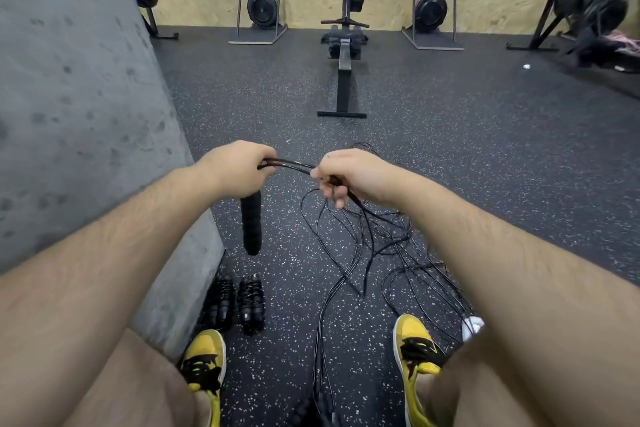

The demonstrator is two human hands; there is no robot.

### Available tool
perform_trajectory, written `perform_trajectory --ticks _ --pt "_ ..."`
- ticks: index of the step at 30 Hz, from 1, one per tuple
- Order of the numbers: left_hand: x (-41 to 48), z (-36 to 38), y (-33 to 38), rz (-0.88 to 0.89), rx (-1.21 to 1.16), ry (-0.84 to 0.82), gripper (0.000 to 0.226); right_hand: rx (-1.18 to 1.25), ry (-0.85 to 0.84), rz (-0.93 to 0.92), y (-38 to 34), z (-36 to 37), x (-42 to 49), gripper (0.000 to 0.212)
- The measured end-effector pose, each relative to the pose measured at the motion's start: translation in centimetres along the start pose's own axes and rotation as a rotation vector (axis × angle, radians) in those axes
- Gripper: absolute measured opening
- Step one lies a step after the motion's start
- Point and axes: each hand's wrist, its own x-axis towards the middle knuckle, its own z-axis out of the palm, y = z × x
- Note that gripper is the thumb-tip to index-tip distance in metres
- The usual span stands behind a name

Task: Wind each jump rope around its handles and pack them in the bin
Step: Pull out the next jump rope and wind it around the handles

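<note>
My left hand [239, 168] grips the black ribbed handles [251, 224] of a jump rope, which hang down below my fist. Two strands of its thin black cord [291, 165] run from that fist to my right hand [341, 175], which pinches them. More black cord [374, 246] lies in a loose tangle on the speckled floor below my right hand. Two wound jump ropes [239, 302] lie side by side on the floor near my left foot. No bin is in view.
A grey concrete block [86, 114] stands at my left. A rowing machine [343, 55] sits straight ahead, with more exercise machines [261, 0] along the plywood wall. My yellow shoes [206, 367] are on the floor at the bottom.
</note>
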Motion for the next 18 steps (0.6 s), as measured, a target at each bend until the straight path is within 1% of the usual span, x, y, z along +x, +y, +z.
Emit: perform_trajectory --ticks 1,2,4,6,7,8,10,11,13,14,15,16,18 --pt "0.0 0.2 0.5 0.023 -0.04 -0.02 0.019 0.044 0.005 -0.007 -0.1 0.2 0.2 0.017" --pt "0.0 0.4 1.1 0.046 -0.128 -0.031 0.018 0.067 0.017 -0.021 -0.2 0.4 0.4 0.023" --pt "-0.2 0.5 2.5 0.089 -0.462 -0.084 0.015 0.061 0.041 -0.068 -0.4 0.8 0.7 0.03" --pt "-0.7 -0.1 3.3 0.111 -0.848 -0.214 0.004 0.049 0.053 -0.1 -0.4 0.7 0.6 0.032" --pt "-0.9 -0.4 3.2 0.113 -0.964 -0.265 0.004 0.036 0.049 -0.098 -0.5 0.4 0.5 0.031" --pt "-0.9 -0.8 2.9 0.108 -0.995 -0.284 0.011 0.013 0.037 -0.083 -0.4 0.1 0.3 0.031" --pt "-0.7 -1.2 2.0 0.082 -0.923 -0.231 0.025 -0.054 0.008 -0.02 -0.2 -0.8 0.0 0.031" --pt "-0.6 -1.2 1.5 0.07 -0.833 -0.176 0.031 -0.082 -0.004 0.02 -0.1 -1.2 -0.2 0.031" --pt "-0.4 -1.1 0.8 0.06 -0.579 -0.085 0.033 -0.117 0.001 0.091 0.2 -1.7 -0.5 0.03" --pt "-0.3 -1.0 0.8 0.062 -0.453 -0.066 0.033 -0.137 0.021 0.11 0.3 -1.7 -0.4 0.03" --pt "-0.2 -0.8 1.2 0.058 -0.387 -0.063 0.032 -0.152 0.052 0.12 0.3 -1.4 -0.3 0.028" --pt "-0.1 -0.7 1.8 0.053 -0.394 -0.073 0.032 -0.145 0.092 0.122 0.2 -1.0 -0.1 0.026" --pt "-0.1 -0.5 3.3 0.025 -0.616 -0.136 0.031 -0.073 0.156 0.101 -0.2 -0.1 0.4 0.023"
